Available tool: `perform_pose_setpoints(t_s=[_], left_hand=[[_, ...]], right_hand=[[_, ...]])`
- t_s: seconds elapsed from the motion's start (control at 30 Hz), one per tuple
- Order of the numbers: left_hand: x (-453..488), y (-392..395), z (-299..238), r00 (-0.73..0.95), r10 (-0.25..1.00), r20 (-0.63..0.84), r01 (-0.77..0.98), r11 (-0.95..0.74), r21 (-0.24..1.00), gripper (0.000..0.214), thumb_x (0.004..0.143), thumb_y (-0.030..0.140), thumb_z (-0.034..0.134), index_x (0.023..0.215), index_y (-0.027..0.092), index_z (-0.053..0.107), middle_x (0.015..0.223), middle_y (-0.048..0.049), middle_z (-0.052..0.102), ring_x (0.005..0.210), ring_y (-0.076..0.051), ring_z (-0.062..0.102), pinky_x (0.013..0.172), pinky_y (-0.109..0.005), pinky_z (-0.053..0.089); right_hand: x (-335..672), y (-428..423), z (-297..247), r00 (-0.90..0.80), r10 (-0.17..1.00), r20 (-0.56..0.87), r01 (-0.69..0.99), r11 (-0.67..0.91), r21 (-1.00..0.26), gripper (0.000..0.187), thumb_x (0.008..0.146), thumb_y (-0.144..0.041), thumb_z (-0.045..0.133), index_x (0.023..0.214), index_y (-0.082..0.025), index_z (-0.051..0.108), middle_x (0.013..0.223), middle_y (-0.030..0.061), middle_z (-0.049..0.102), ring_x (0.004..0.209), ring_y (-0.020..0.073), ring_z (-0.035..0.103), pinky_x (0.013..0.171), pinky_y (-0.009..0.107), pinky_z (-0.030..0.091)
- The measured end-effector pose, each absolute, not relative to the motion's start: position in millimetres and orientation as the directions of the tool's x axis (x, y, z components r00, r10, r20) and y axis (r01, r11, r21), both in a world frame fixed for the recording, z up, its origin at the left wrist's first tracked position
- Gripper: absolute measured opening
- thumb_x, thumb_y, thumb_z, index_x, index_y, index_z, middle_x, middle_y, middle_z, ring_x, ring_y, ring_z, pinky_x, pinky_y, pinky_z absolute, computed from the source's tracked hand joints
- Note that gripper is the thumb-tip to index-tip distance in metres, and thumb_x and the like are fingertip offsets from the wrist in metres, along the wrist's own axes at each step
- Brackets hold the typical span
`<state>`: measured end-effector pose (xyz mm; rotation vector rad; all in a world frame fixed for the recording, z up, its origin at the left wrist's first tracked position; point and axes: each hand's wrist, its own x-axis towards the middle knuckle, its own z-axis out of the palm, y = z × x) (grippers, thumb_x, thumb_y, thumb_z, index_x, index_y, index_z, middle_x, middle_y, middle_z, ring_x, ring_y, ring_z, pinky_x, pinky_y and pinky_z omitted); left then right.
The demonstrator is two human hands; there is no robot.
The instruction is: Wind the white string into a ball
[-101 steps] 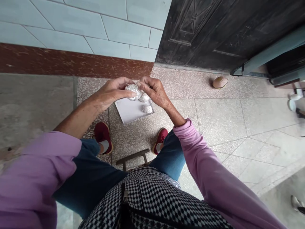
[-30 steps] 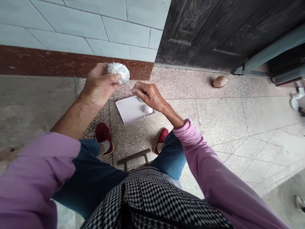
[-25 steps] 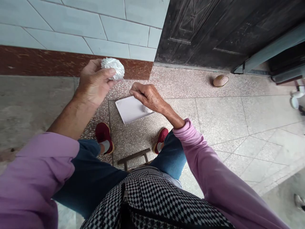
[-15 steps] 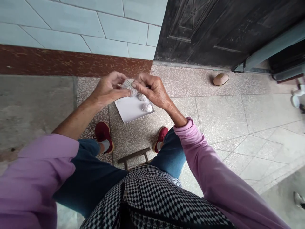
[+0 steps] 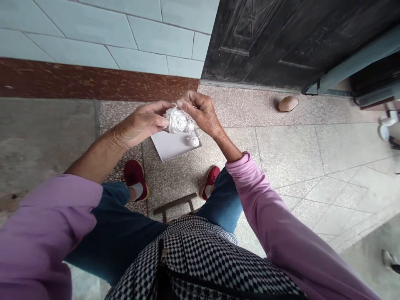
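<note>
While the left hand (image 5: 142,124) pinches a white ball of cord (image 5: 176,121) between thumb and fingers over the far edge of a white tray (image 5: 168,146), the right hand (image 5: 200,112) presses thumb and forefinger together just beside it; two smaller balls (image 5: 193,142) lie along the right edge.

white ball (image 5: 177,121), lilac sleeves (image 5: 261,191)

The pale speckled floor (image 5: 286,148) spreads across the middle and right of the frame, crossed by joint lines. A shallow white tray (image 5: 168,146) lies on it at the centre, two small white balls (image 5: 193,141) along its right side. Red shoes (image 5: 133,177) stand below; a pinkish rounded object (image 5: 288,104) sits upper right.
</note>
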<state>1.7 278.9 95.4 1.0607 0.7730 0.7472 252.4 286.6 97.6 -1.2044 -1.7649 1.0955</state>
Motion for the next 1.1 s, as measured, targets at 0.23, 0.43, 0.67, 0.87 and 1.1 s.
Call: perform_pose_setpoints(t_s=[0.23,0.43,0.67,0.87,1.1], left_hand=[[8,282,104,0.383,0.917,-0.108,-0.343,0.250,0.905,0.056,0.056,0.017,0.098,0.107,0.028,0.080,0.114,-0.0065,0.086,0.101,-0.029,0.081,0.078,-0.038,0.075],[6,286,109,0.247,0.964,-0.100,-0.331,0.181,0.926,0.053,0.065,0.036,0.105,0.104,0.029,0.070,0.127,-0.0108,0.087,0.122,-0.035,0.083,0.094,-0.048,0.081],[-6,303,95,0.107,0.994,-0.025,-0.285,0.054,0.957,0.060,0.066,0.037,0.110,0.111,0.029,0.071,0.120,-0.0087,0.086,0.124,-0.035,0.084,0.106,-0.055,0.080],[-5,307,71,0.036,0.999,0.019,-0.083,-0.016,0.996,0.073,0.050,0.025,0.118,0.110,0.026,0.075,0.104,-0.0040,0.087,0.094,-0.023,0.078,0.091,-0.038,0.069],[-4,282,97,0.396,0.909,-0.130,-0.028,0.153,0.988,0.050,0.067,0.026,0.109,0.113,0.021,0.091,0.106,-0.0073,0.091,0.091,-0.023,0.082,0.074,-0.029,0.063]], right_hand=[[247,297,83,-0.286,0.944,0.162,0.357,0.262,-0.897,0.089,0.104,-0.125,0.056,0.092,-0.036,0.064,0.097,0.0123,0.077,0.109,0.0362,0.071,0.091,0.052,0.057],[240,298,76,-0.384,0.918,0.104,0.406,0.268,-0.873,0.085,0.104,-0.118,0.055,0.089,-0.036,0.072,0.090,0.0106,0.079,0.113,0.0350,0.075,0.090,0.052,0.056],[237,274,100,-0.505,0.862,0.032,0.339,0.233,-0.912,0.094,0.107,-0.121,0.057,0.092,-0.031,0.080,0.079,0.0040,0.073,0.098,0.0278,0.077,0.088,0.046,0.061],[240,265,121,-0.544,0.837,-0.064,0.305,0.125,-0.944,0.085,0.122,-0.109,0.068,0.093,-0.030,0.078,0.074,0.0007,0.060,0.095,0.0276,0.073,0.085,0.043,0.060],[254,278,107,-0.415,0.906,0.081,0.289,0.216,-0.933,0.084,0.126,-0.108,0.060,0.097,-0.031,0.074,0.086,0.0038,0.068,0.104,0.0276,0.072,0.089,0.043,0.057]])
